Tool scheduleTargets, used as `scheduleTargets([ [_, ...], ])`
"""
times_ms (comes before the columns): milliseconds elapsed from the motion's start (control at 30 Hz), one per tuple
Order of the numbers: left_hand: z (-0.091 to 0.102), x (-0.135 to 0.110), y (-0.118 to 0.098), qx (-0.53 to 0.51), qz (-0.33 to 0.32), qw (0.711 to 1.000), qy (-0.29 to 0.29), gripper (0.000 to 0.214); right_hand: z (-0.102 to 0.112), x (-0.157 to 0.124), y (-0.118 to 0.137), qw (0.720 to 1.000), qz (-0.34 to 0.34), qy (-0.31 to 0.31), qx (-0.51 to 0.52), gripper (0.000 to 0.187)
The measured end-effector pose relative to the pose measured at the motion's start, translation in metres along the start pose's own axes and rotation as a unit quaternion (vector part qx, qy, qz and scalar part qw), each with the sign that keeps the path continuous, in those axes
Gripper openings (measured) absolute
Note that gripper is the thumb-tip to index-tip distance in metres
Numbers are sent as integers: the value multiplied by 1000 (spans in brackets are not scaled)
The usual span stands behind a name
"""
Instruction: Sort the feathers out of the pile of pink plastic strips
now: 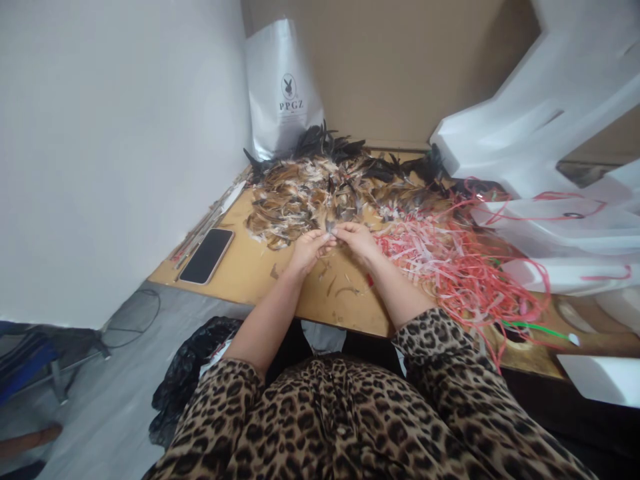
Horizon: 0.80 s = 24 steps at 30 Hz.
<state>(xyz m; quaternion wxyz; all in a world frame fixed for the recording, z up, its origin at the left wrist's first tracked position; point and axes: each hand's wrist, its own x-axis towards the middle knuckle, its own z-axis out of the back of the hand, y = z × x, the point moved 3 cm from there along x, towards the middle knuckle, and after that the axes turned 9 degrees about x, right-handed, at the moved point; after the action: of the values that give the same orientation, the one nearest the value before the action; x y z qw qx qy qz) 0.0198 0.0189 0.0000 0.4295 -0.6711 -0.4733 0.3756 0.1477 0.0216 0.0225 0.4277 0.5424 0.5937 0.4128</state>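
My left hand (314, 248) and my right hand (356, 239) meet above the table (325, 300), fingertips pinched together. Between them is a small dark feather (330, 227), its lower end hidden by the fingers. Just beyond lies a broad pile of brown feathers (285, 200) with pale fluffy ends. Longer black feathers (325, 143) are heaped behind it. A few loose feather bits (346, 291) lie on the wood below my hands. To the right of my right hand spreads a tangle of red and pink strips (450, 267).
A phone (207, 256) lies at the table's left side, near thin sticks (200, 230) along the wall. A white printed bag (285, 87) stands at the back. White foam-like sheets (560, 113) crowd the right. A green tie (540, 328) lies by the strips.
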Motion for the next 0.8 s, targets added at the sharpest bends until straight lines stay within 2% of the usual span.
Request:
scheduleTargets([
  [200,3,0,0,-27,17,999,2,20,9,2,10,999,28,-3,-27,30],
  [500,-5,-5,-4,20,28,999,13,18,8,1,11,989,55,18,-134,29],
  [800,-6,-4,-3,26,32,999,22,19,6,0,11,988,62,23,-136,29],
])
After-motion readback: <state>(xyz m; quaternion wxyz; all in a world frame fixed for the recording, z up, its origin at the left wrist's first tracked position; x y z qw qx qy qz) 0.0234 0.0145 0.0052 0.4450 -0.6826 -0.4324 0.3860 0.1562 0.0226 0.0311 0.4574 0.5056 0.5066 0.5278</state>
